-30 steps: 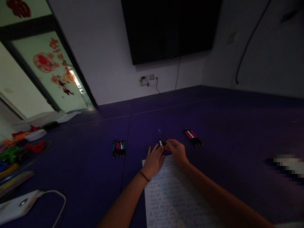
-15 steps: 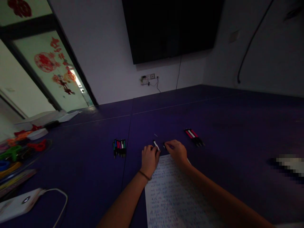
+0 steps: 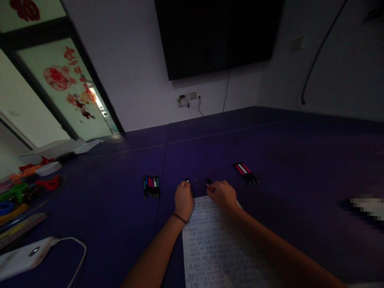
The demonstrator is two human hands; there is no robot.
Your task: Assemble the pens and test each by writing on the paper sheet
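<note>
My left hand (image 3: 184, 201) is closed around a pen barrel (image 3: 187, 181), of which only a white and dark end shows past the fingers. My right hand (image 3: 223, 194) pinches a thin dark pen refill (image 3: 200, 183) whose light tip points left, toward my other hand. Just beyond the right fingertips is a small black piece (image 3: 209, 181); whether it is touched I cannot tell. Under both wrists lies a sheet of paper (image 3: 210, 248) covered with handwriting.
A row of several coloured pens (image 3: 151, 187) lies to the left, and another group of pens (image 3: 246, 173) to the right. At the far left are colourful scissors (image 3: 15, 193) and a white power bank (image 3: 25, 256) with a cable. A pixelated object (image 3: 367, 206) sits at the right.
My left hand has shifted left with the white pen barrel. The thin refill now extends from my right fingers, and the small thin piece that lay farther back on the table is no longer there.
</note>
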